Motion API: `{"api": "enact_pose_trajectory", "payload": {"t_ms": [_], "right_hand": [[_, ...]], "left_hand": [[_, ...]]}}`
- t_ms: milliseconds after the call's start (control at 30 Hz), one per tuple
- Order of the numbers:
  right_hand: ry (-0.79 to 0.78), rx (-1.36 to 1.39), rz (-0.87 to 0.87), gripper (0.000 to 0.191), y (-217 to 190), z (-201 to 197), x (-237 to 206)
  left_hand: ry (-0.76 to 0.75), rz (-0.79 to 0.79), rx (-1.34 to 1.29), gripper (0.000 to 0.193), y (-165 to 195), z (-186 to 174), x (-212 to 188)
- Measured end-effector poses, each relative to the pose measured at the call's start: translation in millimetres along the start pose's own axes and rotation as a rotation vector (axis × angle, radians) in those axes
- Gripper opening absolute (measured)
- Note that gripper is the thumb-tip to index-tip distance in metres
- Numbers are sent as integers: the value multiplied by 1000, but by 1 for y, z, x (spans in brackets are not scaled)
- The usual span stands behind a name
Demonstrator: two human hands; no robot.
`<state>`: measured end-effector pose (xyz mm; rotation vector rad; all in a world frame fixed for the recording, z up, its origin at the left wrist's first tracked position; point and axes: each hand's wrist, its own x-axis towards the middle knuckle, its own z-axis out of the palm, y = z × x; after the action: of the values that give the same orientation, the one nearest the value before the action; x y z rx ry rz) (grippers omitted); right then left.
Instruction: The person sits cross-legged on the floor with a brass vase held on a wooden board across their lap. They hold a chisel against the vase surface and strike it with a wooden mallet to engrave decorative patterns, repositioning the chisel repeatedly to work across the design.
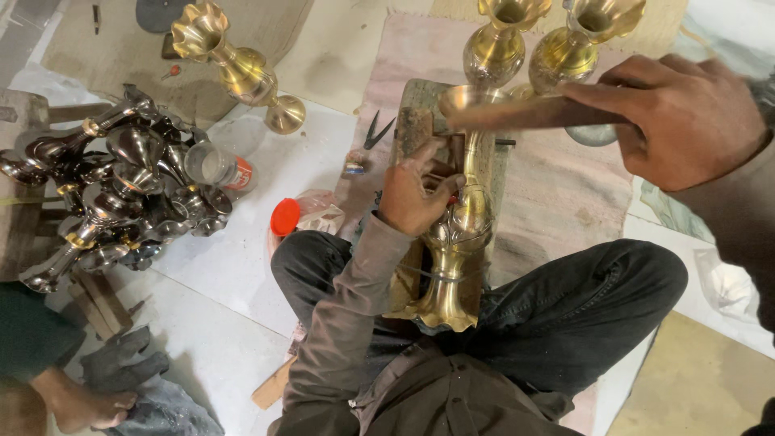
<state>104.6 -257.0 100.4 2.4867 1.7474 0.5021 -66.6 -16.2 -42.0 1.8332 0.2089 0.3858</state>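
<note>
Item: brass vase [457,242], lying on its side across our lap, flared mouth toward us, round foot resting on the wooden block [420,121] beyond.

Left hand [410,198]: clenched at the neck of the vase, fingertips pinching a small tool against the metal; we cannot make out what kind of tool it is.

Right hand [682,121]: closed around a wooden-handled hammer [533,115], whose shaft runs leftward from the fist to end just above the vase's foot.

Beyond the right hand: two upright brass vases [533,44], side by side on the pinkish cloth [565,186].

Left of the left hand, just beside the block: black pliers [375,133]. Farther left: an orange cap [285,216], a clear jar [219,167] lying down, and a heap of dark unpolished vases [113,186]. Beyond that heap: another brass vase [238,69], tilted.

Far lower left: another person's bare foot [85,408] on the floor.
</note>
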Motion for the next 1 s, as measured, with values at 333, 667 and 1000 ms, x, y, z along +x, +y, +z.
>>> {"api": "enact_pose_trajectory", "payload": {"t_ms": [333,667,1000], "right_hand": [[101,439,229,62,-11,-7,-20],[25,337,211,64,-13,24,-36],[104,581,384,58,-28,41,-68]], "left_hand": [[-147,16,-121,56,9,-8,5],[-235,-43,121,62,3,-9,19],[-497,119,58,55,11,-19,36]]}}
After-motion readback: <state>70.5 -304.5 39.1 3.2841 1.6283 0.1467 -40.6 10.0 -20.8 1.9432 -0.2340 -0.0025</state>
